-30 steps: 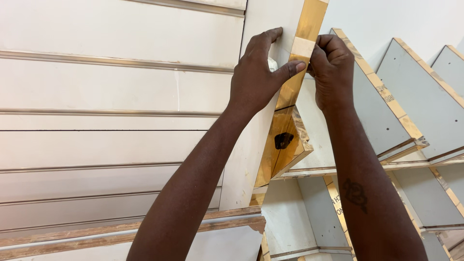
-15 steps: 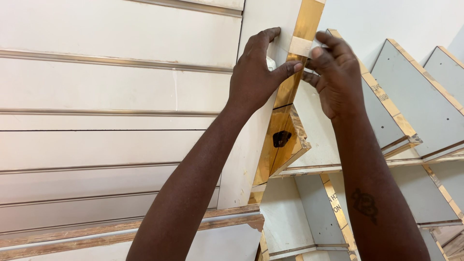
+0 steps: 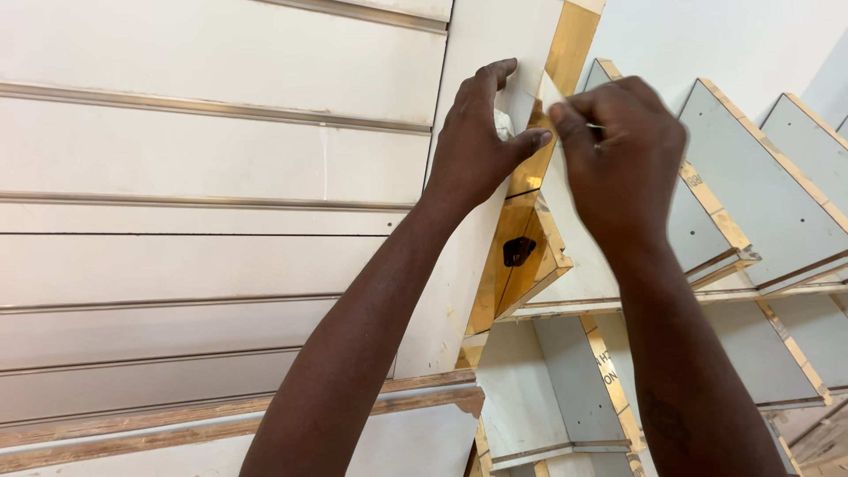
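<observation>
1. The left hand [image 3: 477, 141] lies flat against the upright white laminated board [image 3: 495, 53], fingers spread on its face and the thumb hooked round onto the tan edge banding [image 3: 570, 40]. It holds nothing; it braces. That brace looks sound, and it should stand just below the point where the strip lifts so the board cannot rock.

2. The right hand [image 3: 623, 155] is closed in a pinch: thumb and forefinger grip the loose end of the pale tape strip [image 3: 548, 88], which lifts off the board's edge between the two hands, near the top of the view. The other fingers are curled in.

3. To my judgement the strip is best drawn back along the edge at a low angle, slowly, not pulled straight out. A sharp tug could tear it short or lift the banding beneath.

4. The left thumb should sit close to the peel line, pressing the banding down, and follow as the line travels.

5. The pinch should sit near the board, not far out on the free end, for better control.

6. Lower on the same edge a small dark patch [image 3: 518, 251] shows on the banding; what it is I cannot tell. Other white panels [image 3: 777, 168] lean close at the right, so the right elbow has little room.
</observation>
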